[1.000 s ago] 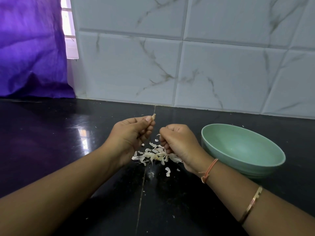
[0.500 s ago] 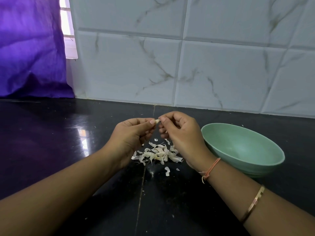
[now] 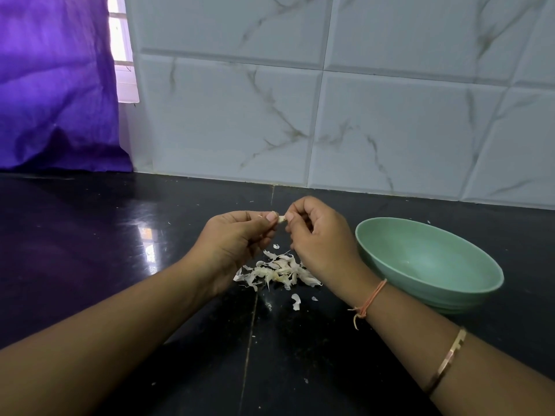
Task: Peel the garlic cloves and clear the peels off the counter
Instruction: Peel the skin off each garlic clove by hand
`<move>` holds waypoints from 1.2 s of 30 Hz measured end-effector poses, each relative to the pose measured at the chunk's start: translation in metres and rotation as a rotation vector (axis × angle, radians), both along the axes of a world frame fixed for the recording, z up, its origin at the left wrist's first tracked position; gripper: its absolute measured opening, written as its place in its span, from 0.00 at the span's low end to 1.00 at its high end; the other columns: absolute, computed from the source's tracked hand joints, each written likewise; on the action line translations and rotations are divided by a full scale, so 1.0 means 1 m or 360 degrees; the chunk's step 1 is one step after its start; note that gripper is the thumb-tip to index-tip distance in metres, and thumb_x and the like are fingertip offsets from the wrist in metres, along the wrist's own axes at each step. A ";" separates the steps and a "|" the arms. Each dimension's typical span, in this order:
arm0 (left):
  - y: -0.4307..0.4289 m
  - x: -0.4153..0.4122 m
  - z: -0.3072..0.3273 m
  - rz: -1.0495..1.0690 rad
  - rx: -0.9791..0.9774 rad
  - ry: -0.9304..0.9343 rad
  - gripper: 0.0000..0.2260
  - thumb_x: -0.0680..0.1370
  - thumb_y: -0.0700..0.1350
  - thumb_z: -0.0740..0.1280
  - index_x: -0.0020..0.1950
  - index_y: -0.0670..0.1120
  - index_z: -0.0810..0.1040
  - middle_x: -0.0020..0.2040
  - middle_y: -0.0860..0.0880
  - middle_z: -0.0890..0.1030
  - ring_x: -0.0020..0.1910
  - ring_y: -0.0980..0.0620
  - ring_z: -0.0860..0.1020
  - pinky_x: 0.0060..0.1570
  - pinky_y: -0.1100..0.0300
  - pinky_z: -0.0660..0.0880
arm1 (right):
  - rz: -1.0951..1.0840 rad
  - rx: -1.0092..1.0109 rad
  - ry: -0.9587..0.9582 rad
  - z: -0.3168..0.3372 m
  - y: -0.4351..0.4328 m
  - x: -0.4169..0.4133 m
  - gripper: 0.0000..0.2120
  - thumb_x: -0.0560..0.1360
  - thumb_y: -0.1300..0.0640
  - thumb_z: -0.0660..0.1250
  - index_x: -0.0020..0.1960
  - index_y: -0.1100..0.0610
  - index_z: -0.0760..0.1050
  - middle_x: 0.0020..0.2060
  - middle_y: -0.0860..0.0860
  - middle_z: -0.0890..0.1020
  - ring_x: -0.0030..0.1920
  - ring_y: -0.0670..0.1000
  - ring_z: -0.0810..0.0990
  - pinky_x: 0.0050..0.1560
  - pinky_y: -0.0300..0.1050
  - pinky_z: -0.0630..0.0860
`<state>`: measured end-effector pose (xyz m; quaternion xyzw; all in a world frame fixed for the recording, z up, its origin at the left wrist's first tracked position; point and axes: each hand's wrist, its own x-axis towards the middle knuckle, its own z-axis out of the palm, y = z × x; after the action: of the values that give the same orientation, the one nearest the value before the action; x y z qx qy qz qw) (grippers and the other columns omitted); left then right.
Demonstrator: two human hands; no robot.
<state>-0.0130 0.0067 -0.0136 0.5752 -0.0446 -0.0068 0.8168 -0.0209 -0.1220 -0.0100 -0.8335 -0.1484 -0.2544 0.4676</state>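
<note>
Nearest, on the right forearm, a copper-coloured bangle (image 3: 447, 360) sits nearer than the green bowl (image 3: 435, 259), with an orange thread (image 3: 371, 298) tied at the wrist just left of the bowl's near wall. A lone peel (image 3: 295, 301) lies on the black counter (image 3: 90, 250) left of the bowl. A little beyond it a pile of garlic peels (image 3: 277, 271) rests on the counter, also left of the bowl and apart from it. Above that pile both hands meet, raised off the counter. The left hand (image 3: 237, 238) has its fingers curled, thumb and forefinger pinching a garlic clove (image 3: 281, 219); the right hand (image 3: 318, 235), the one closer to the bowl, pinches the clove's other end with its fingertips. Behind the bowl rises a white marbled tile wall (image 3: 390, 130); far left of the bowl hangs a purple curtain (image 3: 54, 85) beside a bright window (image 3: 120, 55)
</note>
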 end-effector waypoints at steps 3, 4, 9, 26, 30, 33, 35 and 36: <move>-0.001 -0.002 0.001 -0.0042 -0.0038 0.0008 0.03 0.73 0.37 0.67 0.40 0.40 0.80 0.32 0.49 0.82 0.31 0.60 0.78 0.33 0.70 0.76 | -0.0012 0.0085 0.0087 0.000 0.002 0.001 0.07 0.77 0.61 0.60 0.41 0.54 0.72 0.33 0.47 0.77 0.35 0.54 0.77 0.39 0.45 0.75; -0.002 -0.002 0.001 -0.0054 -0.0064 0.0018 0.03 0.73 0.37 0.67 0.41 0.40 0.80 0.32 0.49 0.82 0.30 0.60 0.78 0.33 0.71 0.76 | -0.0011 0.0106 0.0103 0.000 0.002 0.002 0.07 0.77 0.61 0.60 0.41 0.54 0.72 0.33 0.47 0.77 0.35 0.53 0.77 0.39 0.45 0.74; -0.003 -0.003 0.003 -0.0128 -0.0100 0.0026 0.03 0.72 0.38 0.67 0.42 0.39 0.79 0.31 0.50 0.81 0.29 0.60 0.77 0.34 0.70 0.76 | -0.0073 0.0216 0.0150 -0.002 0.001 0.008 0.07 0.77 0.61 0.59 0.42 0.55 0.73 0.33 0.49 0.77 0.36 0.54 0.78 0.39 0.46 0.74; 0.000 0.001 0.003 -0.0016 -0.0312 0.0053 0.04 0.74 0.34 0.65 0.44 0.40 0.80 0.34 0.48 0.83 0.33 0.58 0.81 0.35 0.70 0.77 | 0.0288 0.0561 0.0339 0.000 0.000 0.001 0.09 0.76 0.66 0.61 0.40 0.58 0.77 0.34 0.53 0.81 0.34 0.45 0.79 0.37 0.41 0.79; 0.000 0.001 0.003 0.0010 -0.0319 0.0033 0.04 0.74 0.34 0.65 0.43 0.39 0.80 0.33 0.48 0.83 0.33 0.58 0.81 0.36 0.70 0.78 | 0.0297 0.0480 0.0289 -0.001 -0.001 0.001 0.06 0.74 0.64 0.65 0.40 0.58 0.78 0.35 0.56 0.81 0.34 0.49 0.78 0.37 0.43 0.79; 0.001 0.001 0.002 0.0048 -0.0284 -0.0001 0.03 0.73 0.34 0.66 0.43 0.38 0.80 0.33 0.47 0.83 0.33 0.58 0.81 0.37 0.69 0.78 | 0.0183 0.0331 0.0149 -0.003 -0.002 0.004 0.07 0.74 0.62 0.66 0.38 0.57 0.77 0.32 0.54 0.81 0.33 0.51 0.79 0.36 0.45 0.80; 0.001 0.001 0.001 0.0066 -0.0220 -0.0047 0.03 0.72 0.34 0.67 0.43 0.38 0.80 0.34 0.47 0.83 0.33 0.58 0.80 0.38 0.69 0.78 | 0.0098 0.0192 0.0068 -0.004 -0.002 0.005 0.07 0.74 0.61 0.66 0.37 0.57 0.77 0.31 0.53 0.81 0.33 0.53 0.79 0.37 0.46 0.79; 0.001 0.000 0.001 0.0073 -0.0189 -0.0065 0.03 0.71 0.35 0.68 0.43 0.39 0.81 0.35 0.47 0.83 0.34 0.57 0.80 0.39 0.69 0.78 | 0.0070 0.0135 0.0044 -0.004 -0.001 0.005 0.07 0.74 0.61 0.66 0.37 0.57 0.77 0.31 0.52 0.81 0.33 0.53 0.79 0.37 0.45 0.77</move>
<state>-0.0127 0.0080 -0.0128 0.5267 -0.0484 0.0263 0.8483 -0.0162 -0.1235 -0.0142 -0.8129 -0.1495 -0.2386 0.5098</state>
